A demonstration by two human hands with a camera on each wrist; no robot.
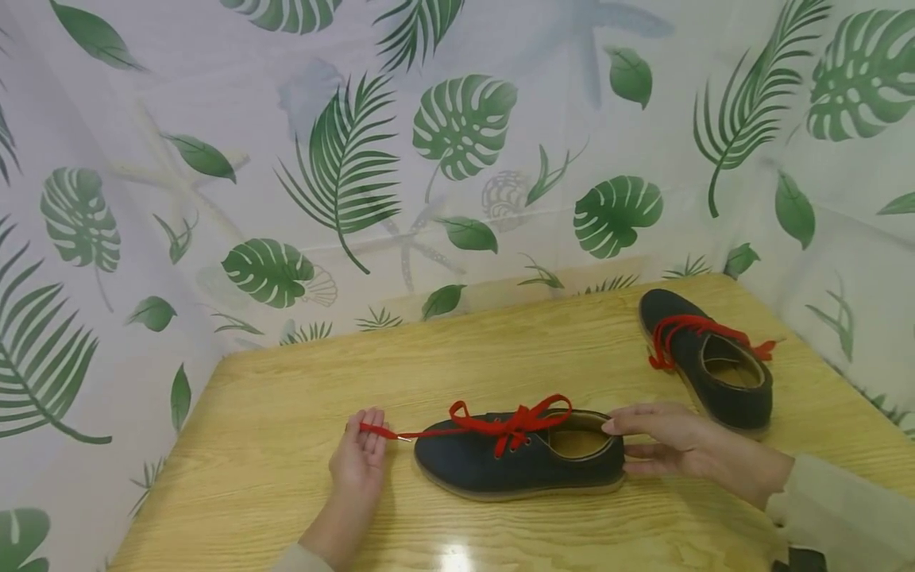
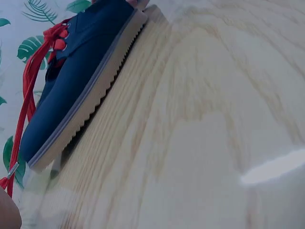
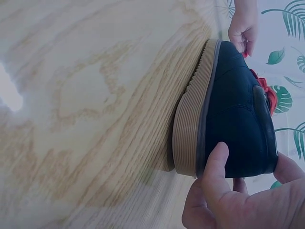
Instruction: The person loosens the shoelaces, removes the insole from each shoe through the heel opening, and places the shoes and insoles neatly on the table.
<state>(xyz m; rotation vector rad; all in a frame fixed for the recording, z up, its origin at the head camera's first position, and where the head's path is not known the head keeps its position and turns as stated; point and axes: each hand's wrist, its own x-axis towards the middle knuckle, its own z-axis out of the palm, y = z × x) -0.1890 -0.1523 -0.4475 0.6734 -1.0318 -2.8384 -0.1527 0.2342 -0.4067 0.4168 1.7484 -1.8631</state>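
A dark navy shoe (image 1: 500,461) with a tan sole lies sole-down on the table, toe to the left. Its red shoelace (image 1: 515,425) is looped in a bow over the eyelets, and one length runs out past the toe. My left hand (image 1: 360,457) pinches that length just left of the toe; in the left wrist view only a bit of finger (image 2: 8,214) shows, beside the metal lace tip. At the heel, my right hand (image 3: 248,200) grips the shoe, thumb at the collar and fingers round the back.
A second navy shoe (image 1: 739,397) with a loose red lace (image 1: 704,324) stands at the right rear of the wood-grain table (image 1: 286,397). Behind and beside the table hangs a leaf-print cloth (image 1: 457,199). A small black object (image 1: 804,559) shows under the right sleeve.
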